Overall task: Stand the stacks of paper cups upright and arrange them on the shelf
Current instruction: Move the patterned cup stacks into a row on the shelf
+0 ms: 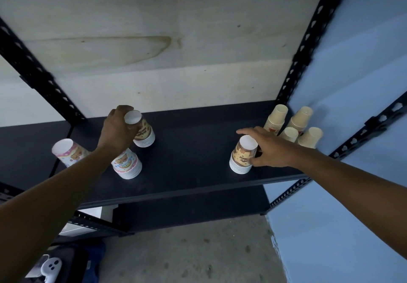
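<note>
Several stacks of paper cups stand bottom-up on the dark shelf. My left hand grips the top of a brown-printed stack at the shelf's left middle. My right hand is wrapped around another brown-printed stack near the front edge, right of centre. A pink-and-blue printed stack stands in front of my left hand, partly behind my forearm. A second pink stack leans at the far left. Several plain beige stacks are grouped in the back right corner.
Black perforated uprights frame the shelf, with a pale board behind and a blue wall to the right. A lower shelf sits beneath. On the concrete floor at lower left lie a white controller and a blue bag.
</note>
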`<state>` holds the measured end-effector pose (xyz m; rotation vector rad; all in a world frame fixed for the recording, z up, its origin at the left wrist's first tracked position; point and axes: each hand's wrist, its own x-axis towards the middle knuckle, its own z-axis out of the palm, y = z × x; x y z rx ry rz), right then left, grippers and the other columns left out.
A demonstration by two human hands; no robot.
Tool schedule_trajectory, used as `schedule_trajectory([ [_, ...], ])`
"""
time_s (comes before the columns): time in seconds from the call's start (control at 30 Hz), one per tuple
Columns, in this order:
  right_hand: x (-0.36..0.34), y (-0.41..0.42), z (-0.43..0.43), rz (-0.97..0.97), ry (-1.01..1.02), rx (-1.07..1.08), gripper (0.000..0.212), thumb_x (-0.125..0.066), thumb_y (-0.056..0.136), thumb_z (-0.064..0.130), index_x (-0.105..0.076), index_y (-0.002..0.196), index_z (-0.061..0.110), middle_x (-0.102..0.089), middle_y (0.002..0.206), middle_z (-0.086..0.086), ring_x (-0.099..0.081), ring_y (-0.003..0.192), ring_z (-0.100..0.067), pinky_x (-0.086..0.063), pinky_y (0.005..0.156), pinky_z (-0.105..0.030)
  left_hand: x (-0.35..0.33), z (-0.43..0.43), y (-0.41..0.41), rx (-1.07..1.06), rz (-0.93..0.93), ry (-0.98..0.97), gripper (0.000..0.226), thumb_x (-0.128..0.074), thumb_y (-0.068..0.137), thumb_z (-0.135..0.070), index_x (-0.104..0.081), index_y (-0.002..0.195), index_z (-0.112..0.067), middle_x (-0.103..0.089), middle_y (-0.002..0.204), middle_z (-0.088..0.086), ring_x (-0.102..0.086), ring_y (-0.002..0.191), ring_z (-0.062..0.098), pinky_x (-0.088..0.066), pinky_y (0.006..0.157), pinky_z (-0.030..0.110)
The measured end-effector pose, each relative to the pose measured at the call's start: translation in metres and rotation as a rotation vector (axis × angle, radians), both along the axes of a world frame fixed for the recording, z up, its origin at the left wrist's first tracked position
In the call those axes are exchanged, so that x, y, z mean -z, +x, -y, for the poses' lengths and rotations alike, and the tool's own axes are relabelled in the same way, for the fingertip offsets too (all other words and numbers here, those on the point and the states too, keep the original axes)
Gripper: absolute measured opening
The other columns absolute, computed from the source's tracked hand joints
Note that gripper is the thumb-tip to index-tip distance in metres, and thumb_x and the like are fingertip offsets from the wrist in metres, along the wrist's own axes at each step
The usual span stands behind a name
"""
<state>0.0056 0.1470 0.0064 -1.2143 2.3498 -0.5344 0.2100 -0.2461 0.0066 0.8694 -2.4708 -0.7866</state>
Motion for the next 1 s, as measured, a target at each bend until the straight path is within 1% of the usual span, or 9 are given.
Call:
schedule_trajectory([
  [0.07, -0.002, 0.002, 0.0, 0.014, -0.033, 0.016, 0.1, -0.083, 0.077, 0.025, -0.02, 0.153, 0.043, -0.034, 0.141, 0.009, -0.041, 0.127, -0.009, -0.039, 0.107, -0.029, -0.01, -0.017, -0.002, 0.067, -0.07, 0.048, 0.051, -0.075, 0.086, -0.028, -0.051, 0.13, -0.026, -0.064, 0.125, 0.004, -0.065, 0.106, 0.022, -0.051, 0.086, 0.034],
  [0.1, -0.003, 0.002, 0.0, 0.009, -0.065, 0.024, 0.1, -0.083, 0.077, 0.026, -0.02, 0.153, 0.043, -0.032, 0.142, 0.009, -0.04, 0.13, -0.009, -0.037, 0.109, -0.029, -0.015, -0.028, -0.004, 0.104, -0.094, 0.086, 0.051, -0.077, 0.085, -0.026, -0.05, 0.129, -0.03, -0.066, 0.121, 0.001, -0.068, 0.101, 0.018, -0.053, 0.084, 0.028],
  [0.17, -0.006, 0.003, 0.002, -0.004, -0.122, 0.033, 0.094, -0.08, 0.08, 0.027, -0.022, 0.153, 0.043, -0.034, 0.143, 0.008, -0.039, 0.134, -0.01, -0.036, 0.111, -0.031, -0.023, -0.05, -0.01, 0.184, -0.107, 0.117, 0.053, -0.078, 0.083, -0.019, -0.049, 0.125, -0.035, -0.067, 0.114, -0.007, -0.068, 0.091, 0.004, -0.048, 0.076, 0.008],
  [0.2, -0.008, 0.003, 0.003, -0.007, -0.137, 0.036, 0.09, -0.079, 0.082, 0.03, -0.023, 0.152, 0.042, -0.036, 0.143, 0.007, -0.04, 0.135, -0.009, -0.036, 0.111, -0.032, -0.025, -0.062, -0.014, 0.225, -0.11, 0.124, 0.055, -0.078, 0.083, -0.015, -0.049, 0.125, -0.035, -0.067, 0.113, -0.008, -0.067, 0.091, -0.001, -0.045, 0.074, 0.002],
  [0.23, -0.01, 0.003, 0.004, -0.008, -0.141, 0.043, 0.086, -0.077, 0.084, 0.033, -0.025, 0.152, 0.042, -0.039, 0.142, 0.005, -0.041, 0.133, -0.008, -0.037, 0.109, -0.032, -0.026, -0.074, -0.018, 0.265, -0.112, 0.139, 0.056, -0.078, 0.082, -0.013, -0.05, 0.126, -0.033, -0.067, 0.113, -0.009, -0.067, 0.093, -0.002, -0.046, 0.074, 0.001],
  [0.37, -0.015, 0.003, 0.004, -0.016, -0.134, 0.097, 0.079, -0.075, 0.085, 0.041, -0.028, 0.149, 0.042, -0.045, 0.138, 0.004, -0.048, 0.122, -0.007, -0.043, 0.104, -0.035, -0.019, -0.113, -0.031, 0.401, -0.126, 0.207, 0.061, -0.077, 0.082, -0.008, -0.052, 0.135, -0.025, -0.065, 0.122, -0.007, -0.067, 0.105, 0.006, -0.055, 0.085, 0.014],
  [0.53, -0.011, 0.004, 0.002, 0.028, -0.117, 0.056, 0.081, -0.076, 0.084, 0.036, -0.029, 0.15, 0.04, -0.041, 0.14, 0.008, -0.044, 0.132, -0.009, -0.039, 0.107, -0.03, -0.006, -0.142, -0.045, 0.507, -0.087, 0.219, 0.063, -0.079, 0.083, -0.016, -0.05, 0.138, -0.027, -0.061, 0.131, -0.007, -0.066, 0.111, 0.009, -0.054, 0.086, 0.015],
  [0.7, -0.003, 0.009, 0.002, 0.009, -0.117, 0.031, 0.084, -0.077, 0.079, 0.041, -0.03, 0.148, 0.041, -0.04, 0.138, 0.01, -0.041, 0.134, -0.013, -0.039, 0.111, -0.039, 0.0, -0.164, -0.055, 0.563, -0.075, 0.134, 0.061, -0.079, 0.084, -0.02, -0.051, 0.138, -0.025, -0.056, 0.136, -0.008, -0.06, 0.117, 0.008, -0.055, 0.095, 0.031],
  [1.0, 0.005, 0.016, 0.0, -0.012, -0.144, 0.007, 0.082, -0.078, 0.079, 0.037, -0.034, 0.148, 0.036, -0.037, 0.14, 0.007, -0.043, 0.131, -0.017, -0.042, 0.109, -0.04, 0.008, -0.185, -0.061, 0.594, -0.059, 0.116, 0.06, -0.076, 0.085, -0.019, -0.051, 0.139, -0.026, -0.054, 0.14, -0.009, -0.057, 0.122, 0.008, -0.052, 0.101, 0.034],
])
